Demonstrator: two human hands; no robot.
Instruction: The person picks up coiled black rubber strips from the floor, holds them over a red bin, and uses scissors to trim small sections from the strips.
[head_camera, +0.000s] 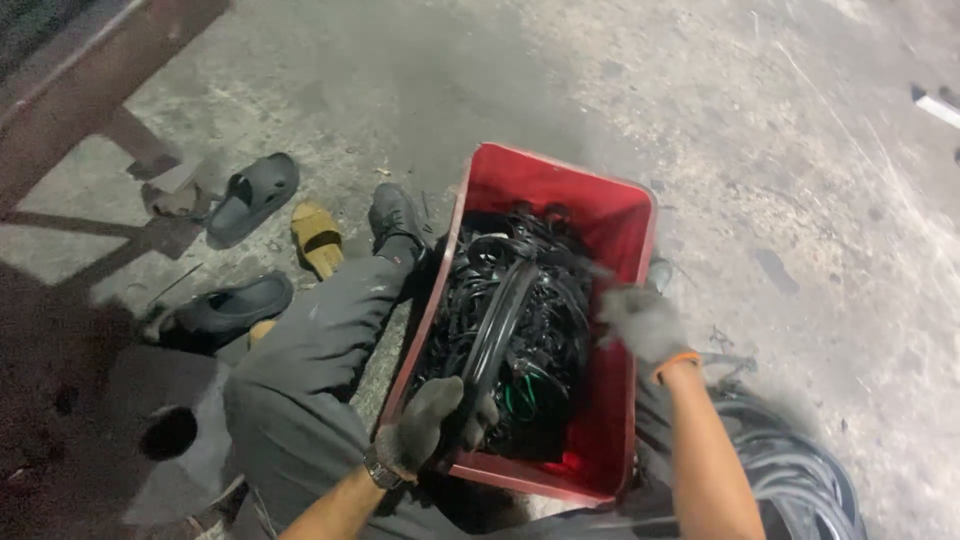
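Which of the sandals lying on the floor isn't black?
The tan rubber sandal, lying between the two black rubber sandals and the dark shoe; the other loose footwear is black.

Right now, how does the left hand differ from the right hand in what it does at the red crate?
The left hand is at the near end of the red crate, closed around a black ring from the tangle of black strips. The right hand is farther along, beside the crate's right wall, and looks blurred; what it grips is unclear. Its glove has an orange cuff; the left does not. Both wear grey gloves.
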